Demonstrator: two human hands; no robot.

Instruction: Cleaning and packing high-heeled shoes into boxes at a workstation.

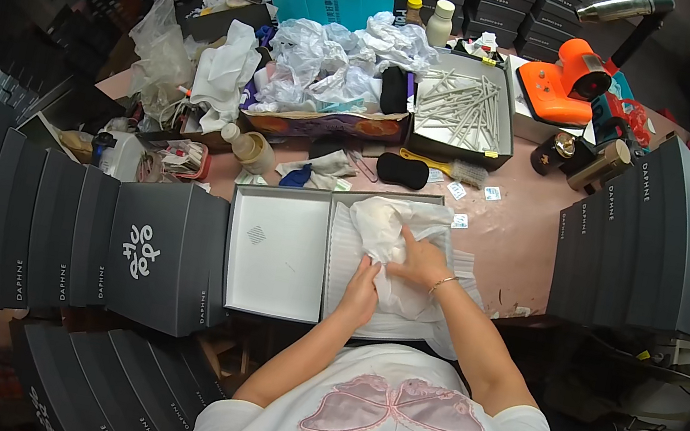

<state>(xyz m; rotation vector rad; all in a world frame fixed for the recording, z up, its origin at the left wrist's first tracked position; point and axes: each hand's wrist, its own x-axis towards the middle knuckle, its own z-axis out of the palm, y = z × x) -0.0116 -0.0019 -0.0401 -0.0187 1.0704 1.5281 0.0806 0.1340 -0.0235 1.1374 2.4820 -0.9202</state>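
Note:
An open shoebox stands in front of me: its white-lined lid lies to the left of the box half, which holds white tissue paper. On that paper rests a white bundle in thin wrapping; what is inside I cannot make out. My left hand pinches the near edge of the wrapping with its fingertips. My right hand grips the bundle's right side between thumb and fingers.
Stacked dark shoeboxes stand left and right. Beyond lie a black sponge, a yellow-handled brush, a glue bottle, a box of pale paper sticks, crumpled plastic and an orange device.

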